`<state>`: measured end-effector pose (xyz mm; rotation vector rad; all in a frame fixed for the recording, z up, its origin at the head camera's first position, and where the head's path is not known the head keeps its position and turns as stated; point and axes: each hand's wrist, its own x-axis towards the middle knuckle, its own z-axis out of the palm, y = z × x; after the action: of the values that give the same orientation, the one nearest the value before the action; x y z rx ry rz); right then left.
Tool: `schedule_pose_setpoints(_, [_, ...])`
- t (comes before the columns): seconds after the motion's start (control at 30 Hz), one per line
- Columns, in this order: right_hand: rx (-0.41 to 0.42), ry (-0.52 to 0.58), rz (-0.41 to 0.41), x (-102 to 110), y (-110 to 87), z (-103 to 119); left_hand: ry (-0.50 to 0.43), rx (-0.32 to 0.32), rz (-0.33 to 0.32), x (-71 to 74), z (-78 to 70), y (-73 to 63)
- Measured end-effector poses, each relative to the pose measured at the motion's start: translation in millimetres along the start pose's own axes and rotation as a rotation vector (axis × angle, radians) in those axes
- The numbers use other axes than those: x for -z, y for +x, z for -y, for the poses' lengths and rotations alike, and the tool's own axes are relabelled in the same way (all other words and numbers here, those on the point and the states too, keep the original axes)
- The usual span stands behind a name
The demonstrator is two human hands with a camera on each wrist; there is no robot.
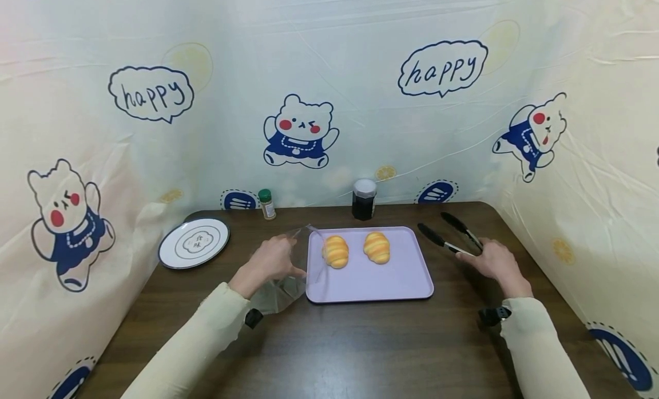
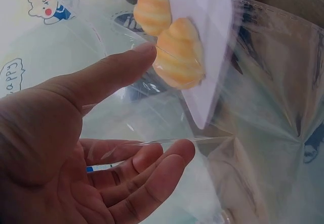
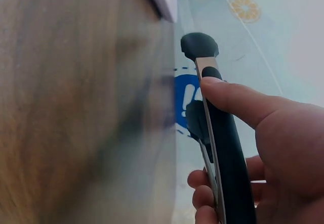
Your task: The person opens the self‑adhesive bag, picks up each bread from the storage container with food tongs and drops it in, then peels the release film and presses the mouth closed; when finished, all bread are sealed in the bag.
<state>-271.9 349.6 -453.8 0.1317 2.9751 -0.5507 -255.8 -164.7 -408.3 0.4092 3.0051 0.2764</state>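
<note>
In right wrist view only, right grip (image 3: 283, 140) shows curled round tongs (image 3: 229, 148); left (image 1: 270, 260) spread.

Head cam's nice and bright for me, soft even light, hazy sheen on the dark brown wood-grain bench (image 1: 340, 347) and a dark shadow beside the right cream-coloured sleeve (image 1: 535, 342). Left wrist feed is dimmer, with thin glints on the clear plastic bag (image 2: 273, 82). Right wrist, I get a blurry bench and pale printed cloth (image 3: 288, 52) washing out upper right.
</note>
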Motion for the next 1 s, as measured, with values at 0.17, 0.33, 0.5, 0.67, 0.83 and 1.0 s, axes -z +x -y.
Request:
schedule_pose_setpoints(0.17, [0.068,-0.014,-0.035,5,-3.2,6,-0.002,-0.003,0.007,0.3,1.3,0.3])
schedule_pose_setpoints(0.33, [0.152,-0.029,-0.083,11,-6.5,17,-0.007,0.004,0.014,0.8,1.4,1.1])
schedule_pose_setpoints(0.5, [0.218,-0.046,-0.085,16,-11.0,35,-0.001,0.016,0.025,2.1,1.5,1.5])
schedule_pose_setpoints(0.67, [0.261,-0.064,-0.065,17,-17.0,57,-0.004,0.017,0.026,2.0,1.3,1.0])
schedule_pose_setpoints(0.83, [0.287,-0.07,-0.037,13,-19.4,79,-0.003,0.025,0.025,1.7,1.2,0.9])
schedule_pose_setpoints(1.0, [0.323,-0.097,-0.018,8,-20.3,102,0.019,0.026,0.013,2.1,1.1,0.8])
